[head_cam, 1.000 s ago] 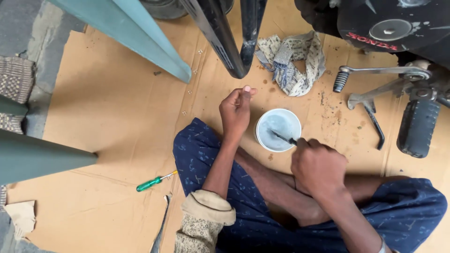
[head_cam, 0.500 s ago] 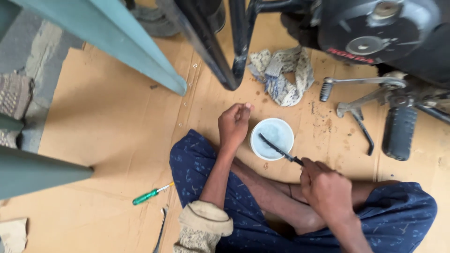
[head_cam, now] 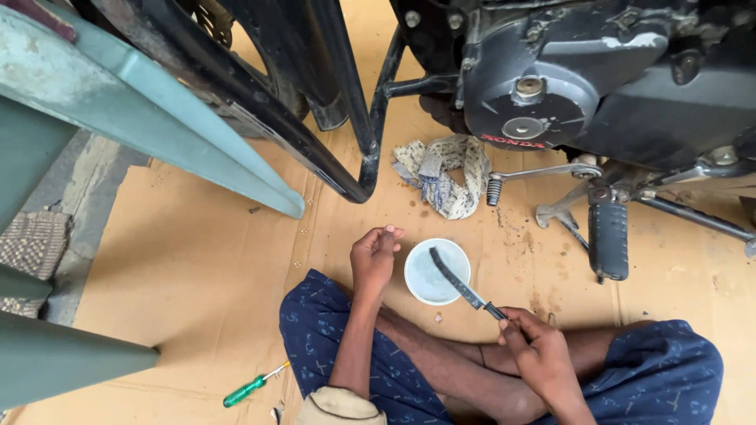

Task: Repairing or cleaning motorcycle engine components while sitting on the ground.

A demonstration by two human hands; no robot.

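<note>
Since the earlier frames the view has tipped up, so more of the black engine casing (head_cam: 551, 102) shows, and the right hand (head_cam: 539, 354) has drawn back toward the lap, pulling the blade (head_cam: 453, 277) so that its tip now lies across the bowl (head_cam: 429, 279) rather than dipping into it. Right hand is closed around the blade's dark handle, fingers wrapped tight; the blade itself is long, flat and thin, dull grey metal, slanting from the hand up to the left. Bowl is small, round and white with a smooth pale inside, standing on the cardboard (head_cam: 197, 260) just ahead of the crossed legs, between the two hands. Left hand (head_cam: 374, 256) hovers just beside the bowl's left rim with fingers curled loosely inward, pinched near the thumb; whether it holds something small cannot be told. Cardboard is tan, matte, creased and spotted with dark stains near the footpeg (head_cam: 609, 240), a ribbed black rubber block. A crumpled, patterned rag (head_cam: 449, 177) lies beyond the bowl, beside the chrome lever (head_cam: 535, 173). A green-handled screwdriver (head_cam: 252, 386) lies toward the cardboard's near left edge, well apart from both hands
</note>
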